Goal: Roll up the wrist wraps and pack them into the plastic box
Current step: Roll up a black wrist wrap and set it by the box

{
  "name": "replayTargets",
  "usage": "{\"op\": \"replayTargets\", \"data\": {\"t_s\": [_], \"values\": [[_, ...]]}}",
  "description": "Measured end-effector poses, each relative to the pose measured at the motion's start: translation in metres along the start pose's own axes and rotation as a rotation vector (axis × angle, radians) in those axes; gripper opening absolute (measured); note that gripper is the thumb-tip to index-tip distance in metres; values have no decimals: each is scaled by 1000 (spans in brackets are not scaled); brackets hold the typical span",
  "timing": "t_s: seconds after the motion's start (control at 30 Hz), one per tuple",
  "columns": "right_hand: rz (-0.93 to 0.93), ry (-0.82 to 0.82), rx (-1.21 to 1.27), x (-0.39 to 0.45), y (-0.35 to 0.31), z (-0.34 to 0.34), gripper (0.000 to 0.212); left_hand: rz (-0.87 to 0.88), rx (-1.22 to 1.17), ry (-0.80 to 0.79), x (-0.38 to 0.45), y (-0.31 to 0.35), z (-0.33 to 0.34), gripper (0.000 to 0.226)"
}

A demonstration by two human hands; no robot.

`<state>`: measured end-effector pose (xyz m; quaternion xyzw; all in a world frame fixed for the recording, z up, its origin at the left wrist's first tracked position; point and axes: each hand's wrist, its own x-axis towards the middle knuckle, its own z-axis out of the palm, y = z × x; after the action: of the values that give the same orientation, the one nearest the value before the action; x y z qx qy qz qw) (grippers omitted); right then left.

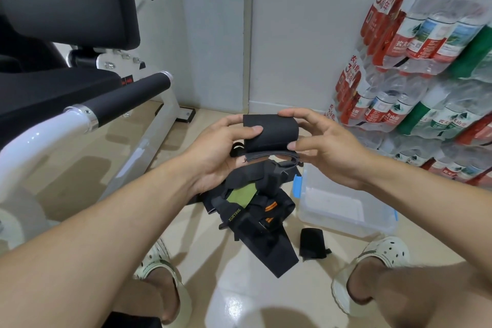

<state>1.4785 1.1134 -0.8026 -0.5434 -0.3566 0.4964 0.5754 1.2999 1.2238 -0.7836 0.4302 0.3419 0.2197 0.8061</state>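
Hands meet at mid-frame, forearms reaching in from the lower corners. The left hand (215, 152) pinches the black wrist wrap (270, 133), thumb on top; the right hand (323, 146) pinches its other end between thumb and fingertips. The wrap's long axis runs left-right. Below lie loose wraps (255, 210), with the plastic box (346, 210) right of them.
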Motion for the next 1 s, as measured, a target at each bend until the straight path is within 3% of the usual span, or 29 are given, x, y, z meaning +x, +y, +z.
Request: {"op": "replayTargets", "data": {"t_s": [0.13,0.27,0.43,0.6,0.83,1.0], "values": [[100,12,118,-1,-4,-2,37,58,44,-22,1,-2,-2,48],[203,18,147,-2,-3,1,49,150,200,-53,2,-6,-2,51],[321,-43,185,-4,-3,1,49,229,319,-98,0,-9,-1,56],[234,-11,191,-4,-2,1,47,131,265,-109,3,-13,-3,70],[173,-96,37,-3,2,-5,58,-27,334,-156,3,-14,-7,50],[83,-80,-147,-3,7,-9,60,-46,430,-144,5,-15,-6,54]]}}
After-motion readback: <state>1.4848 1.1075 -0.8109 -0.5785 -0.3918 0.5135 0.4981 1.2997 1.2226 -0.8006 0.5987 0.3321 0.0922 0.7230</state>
